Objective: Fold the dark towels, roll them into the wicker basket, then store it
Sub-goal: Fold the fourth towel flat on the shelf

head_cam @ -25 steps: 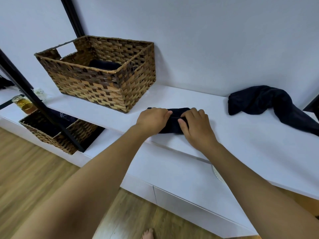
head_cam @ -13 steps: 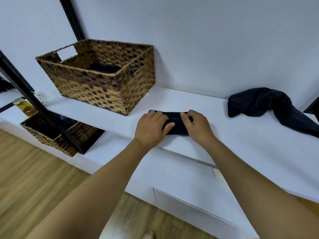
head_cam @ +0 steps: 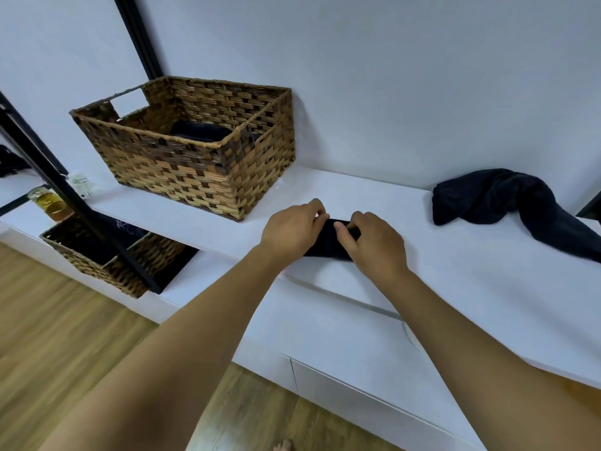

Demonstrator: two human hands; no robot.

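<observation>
head view: a small dark navy towel, rolled or folded into a short bundle (head_cam: 331, 240), lies on the white cabinet top (head_cam: 455, 275), near its front edge. both hands are on it. the left hand (head_cam: 292, 231) covers the bundle's left end, fingers curled over the cloth and grasping it. the right hand (head_cam: 374, 244) sits on the right end, with the thumb and curled fingers pinching the fabric at the top of the bundle. the two hands are close together, and only a narrow strip of the dark cloth shows between them.

to the left and farther back on the same top stands a rectangular brown woven wicker basket (head_cam: 195, 170) with cut-out handles, set near the white wall (head_cam: 390, 76). inside it a dark rolled towel (head_cam: 200, 131) is partly visible below the rim. well apart to the right, a second dark navy towel lies crumpled and unfolded (head_cam: 507, 203) against the wall, one end trailing toward the right edge of the frame.

lower left, a second, shallower woven basket (head_cam: 107, 255) sits on a lower white ledge, crossed by a slanted black metal frame bar (head_cam: 65, 190). beside the bar stands a clear glass jar with amber liquid (head_cam: 52, 203). wooden flooring (head_cam: 48, 336) shows below.
</observation>
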